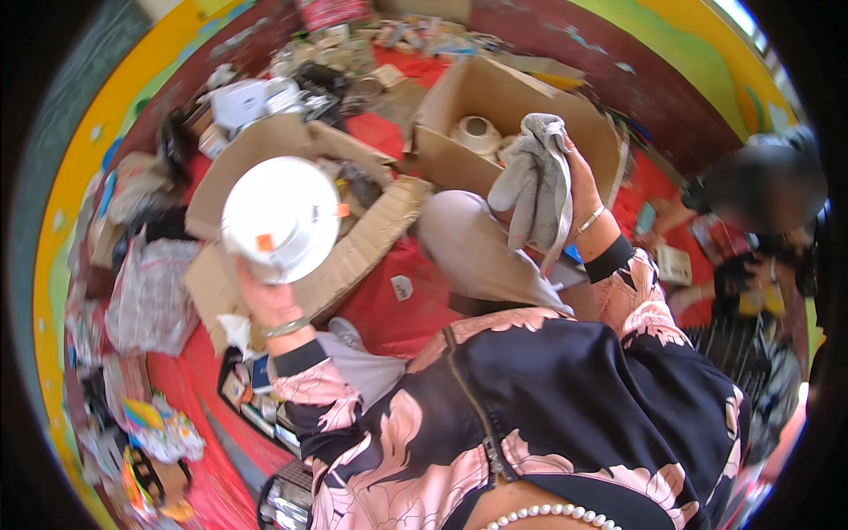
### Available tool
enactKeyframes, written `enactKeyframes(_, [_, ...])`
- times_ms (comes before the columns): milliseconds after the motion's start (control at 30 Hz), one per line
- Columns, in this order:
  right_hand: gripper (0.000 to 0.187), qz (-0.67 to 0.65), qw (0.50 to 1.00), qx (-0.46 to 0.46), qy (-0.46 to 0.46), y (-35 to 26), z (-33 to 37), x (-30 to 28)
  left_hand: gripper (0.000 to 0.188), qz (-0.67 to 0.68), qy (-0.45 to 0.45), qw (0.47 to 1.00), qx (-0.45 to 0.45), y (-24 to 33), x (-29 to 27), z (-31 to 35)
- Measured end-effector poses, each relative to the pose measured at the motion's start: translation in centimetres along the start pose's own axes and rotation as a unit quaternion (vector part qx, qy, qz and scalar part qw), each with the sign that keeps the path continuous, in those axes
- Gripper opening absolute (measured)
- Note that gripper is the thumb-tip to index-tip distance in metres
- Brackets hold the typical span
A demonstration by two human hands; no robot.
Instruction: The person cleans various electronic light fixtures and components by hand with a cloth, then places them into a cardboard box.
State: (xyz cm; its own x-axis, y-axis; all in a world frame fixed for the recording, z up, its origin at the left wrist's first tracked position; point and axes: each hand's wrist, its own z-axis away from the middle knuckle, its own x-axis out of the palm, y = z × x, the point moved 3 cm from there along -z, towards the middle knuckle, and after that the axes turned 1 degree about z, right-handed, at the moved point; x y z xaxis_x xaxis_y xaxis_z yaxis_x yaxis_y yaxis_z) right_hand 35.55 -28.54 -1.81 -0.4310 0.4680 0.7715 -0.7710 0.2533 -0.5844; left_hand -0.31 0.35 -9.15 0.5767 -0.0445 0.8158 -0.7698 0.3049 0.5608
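Observation:
My left hand [269, 299] grips a round white bowl-like piece [278, 201] by its lower edge, holding it up above an open cardboard box. Small orange stickers and a little dark printing mark its glossy surface. Raised on the other side, my right hand [583, 181] is closed on a grey cloth [534, 172], which hangs down in folds. The cloth and the white piece are well apart. The cloth hides part of the fingers of my right hand.
An open cardboard box [552, 102] ahead holds rounded white vessels [477, 134]. The other torn-open box [353, 269] stands at the left. Plastic bags [155, 296] and mixed clutter line the wall. Another person [746, 216] is at the right. Red sheeting [389, 309] covers the floor.

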Motion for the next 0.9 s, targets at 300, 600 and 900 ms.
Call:
enactKeyframes(300, [0.04,0.486,0.805,-0.254,-0.226,11.4,-8.2,16.2,0.049,-0.006,-0.081,0.996,0.03,-1.0,4.4,1.5])
enactKeyframes(600, [0.05,0.679,0.495,-0.531,-0.109,18.1,-6.5,22.8,0.053,-0.052,-0.111,0.991,0.046,-0.3,5.6,2.3])
enactKeyframes(900, [0.032,0.534,0.802,-0.267,-0.014,15.0,-14.0,18.4,0.049,-0.116,-0.065,0.982,0.132,0.3,6.1,3.1])
